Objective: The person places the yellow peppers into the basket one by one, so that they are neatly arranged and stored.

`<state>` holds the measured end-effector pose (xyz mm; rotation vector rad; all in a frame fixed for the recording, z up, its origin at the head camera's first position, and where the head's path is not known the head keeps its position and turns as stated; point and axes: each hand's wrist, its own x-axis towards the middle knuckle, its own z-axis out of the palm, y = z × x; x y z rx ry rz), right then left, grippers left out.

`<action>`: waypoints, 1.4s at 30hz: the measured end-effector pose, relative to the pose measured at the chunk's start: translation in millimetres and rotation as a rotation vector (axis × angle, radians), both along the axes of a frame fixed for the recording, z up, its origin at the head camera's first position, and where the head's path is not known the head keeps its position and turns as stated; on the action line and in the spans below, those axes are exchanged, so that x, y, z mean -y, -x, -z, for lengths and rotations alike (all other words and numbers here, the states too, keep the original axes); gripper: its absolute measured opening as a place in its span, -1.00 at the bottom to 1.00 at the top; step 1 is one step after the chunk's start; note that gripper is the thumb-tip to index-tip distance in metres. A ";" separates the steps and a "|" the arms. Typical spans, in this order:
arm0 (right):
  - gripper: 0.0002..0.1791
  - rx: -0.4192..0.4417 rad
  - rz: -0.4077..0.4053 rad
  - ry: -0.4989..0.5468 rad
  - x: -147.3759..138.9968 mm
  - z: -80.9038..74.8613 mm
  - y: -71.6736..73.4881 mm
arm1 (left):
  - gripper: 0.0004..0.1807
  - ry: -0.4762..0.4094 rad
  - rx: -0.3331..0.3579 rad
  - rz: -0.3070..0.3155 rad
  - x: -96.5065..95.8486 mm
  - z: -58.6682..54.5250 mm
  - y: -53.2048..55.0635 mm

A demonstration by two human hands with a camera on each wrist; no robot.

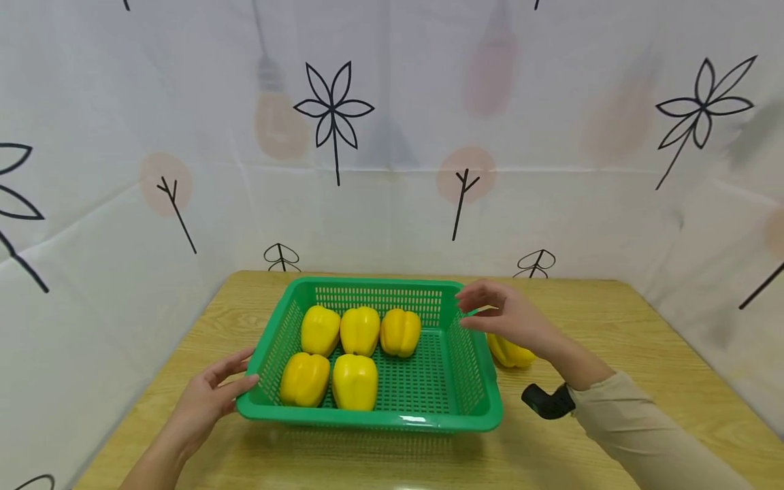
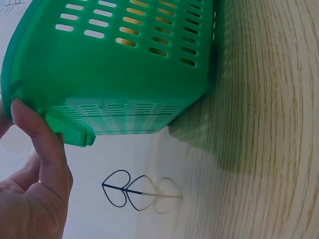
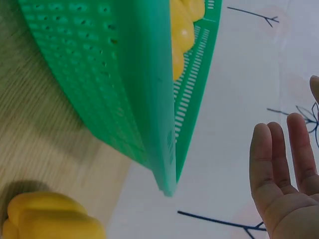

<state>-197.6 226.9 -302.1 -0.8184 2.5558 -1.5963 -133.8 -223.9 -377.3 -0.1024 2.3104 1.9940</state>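
Note:
A green plastic basket [image 1: 422, 422] stands on the wooden table with several yellow bell peppers [image 1: 355, 382] in its left and middle part. At its left rim, my left hand [image 1: 205, 401] pinches the edge between thumb and fingers; the left wrist view shows the fingers [image 2: 47, 144] at the rim too. My right hand [image 1: 505, 316] hovers by the basket's right rim, holding nothing, its fingers [image 3: 261, 154] extended in the right wrist view. Beneath that hand, another yellow bell pepper [image 1: 513, 352] lies outside the basket, partly hidden by the hand.
The wooden table [image 1: 618, 340] extends on both sides of the basket. A white cloth [image 1: 392, 224] printed with plants hangs behind and beside it. A black device [image 1: 548, 401] is strapped at my right wrist.

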 end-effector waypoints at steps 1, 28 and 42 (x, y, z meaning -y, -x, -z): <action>-0.60 -0.001 0.006 0.001 -2.6 0.1 0.1 | -0.32 -0.001 -0.004 0.002 0.2 0.1 0.0; -0.62 -0.042 0.170 -0.119 -57.3 21.6 -1.4 | -0.33 -0.009 0.000 -0.012 0.4 1.2 0.2; -0.61 -0.039 0.249 -0.191 -81.2 56.2 17.3 | -0.33 -0.026 0.006 -0.007 -0.8 -0.1 0.2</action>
